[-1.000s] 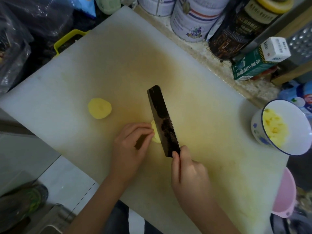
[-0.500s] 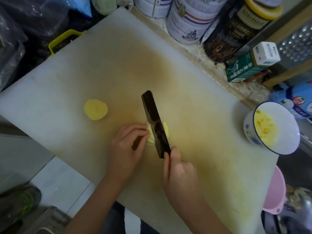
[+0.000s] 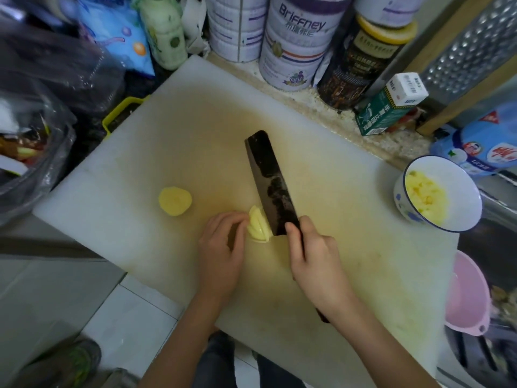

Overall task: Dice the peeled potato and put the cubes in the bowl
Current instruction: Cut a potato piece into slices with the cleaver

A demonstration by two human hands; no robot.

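The sliced potato piece (image 3: 258,226) lies near the middle of the cutting board (image 3: 195,121), toward its near edge, fanned into thin slabs that lean on one another. I judge it light, stiff and brittle enough to snap, and its cut faces look wet, so the slabs will probably slide apart if pushed from one side only. I think the best hold is from the left flank and top, knuckles forward, tips tucked back from the blade.

My left hand (image 3: 221,247) does roughly that: the fingers are curled in a claw, tips against the left side of the slabs. The cleaver (image 3: 270,183) stands edge-down just right of the stack, touching it, with the blade running away toward the far side. My right hand (image 3: 316,259) is clenched round the handle, forefinger up by the heel of the blade.

A second potato piece (image 3: 175,201), a rounded end, sits apart to the left. I'd set it flat-side down before cutting it. The bowl (image 3: 461,191) waits at the right edge of the board, well apart, with cubes (image 3: 425,197) already inside. Tins (image 3: 293,51) crowd the far side, and a pink basin (image 3: 467,298) sits near right.
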